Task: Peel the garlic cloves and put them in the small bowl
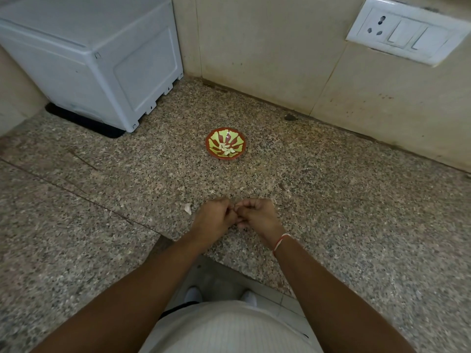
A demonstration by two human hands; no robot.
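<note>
Left hand [215, 217] and right hand [257, 215] meet knuckle to knuckle at 6 o'clock of granite counter [331, 200], fingers of both curled inward. What they pinch is hidden between fingertips; cannot tell if clove is there. Small bowl [225, 143], red rim with green pattern, sits at centre, well apart from hands at their 12 o'clock. Peeled garlic cloves [226, 149] lie in its bottom. Pale garlic piece [188, 208] lies on counter just beside left hand, at its 9 o'clock. White appliance [96, 59] stands at 10 o'clock; socket plate [405, 31] on wall at 2 o'clock.
</note>
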